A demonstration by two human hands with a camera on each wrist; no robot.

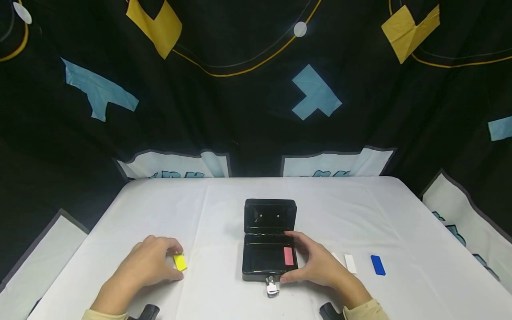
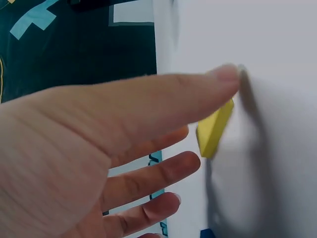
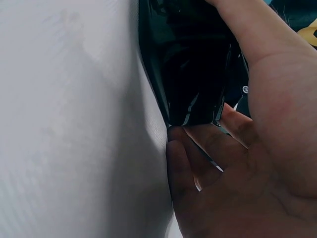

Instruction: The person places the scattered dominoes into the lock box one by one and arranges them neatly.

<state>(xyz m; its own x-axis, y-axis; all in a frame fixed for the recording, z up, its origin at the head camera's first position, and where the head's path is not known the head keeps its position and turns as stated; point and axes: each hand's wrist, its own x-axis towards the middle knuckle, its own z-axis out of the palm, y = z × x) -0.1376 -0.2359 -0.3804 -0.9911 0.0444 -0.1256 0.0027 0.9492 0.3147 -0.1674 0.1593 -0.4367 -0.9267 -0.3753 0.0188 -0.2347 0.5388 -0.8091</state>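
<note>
My left hand pinches a small yellow block low over the white tabletop, thumb at its near end and fingertips at its far end. In the left wrist view the thumb overlaps the top of the yellow block. An open black metal box stands to the right, its lid raised backward. My right hand grips the box's right side, thumb by the front corner and fingers by the hinge. Inside lies a pink block. A silver lock piece projects from the box front.
Right of the right hand lie a white block and a blue block; another white piece is partly hidden by that hand. A black patterned curtain hangs behind the white table.
</note>
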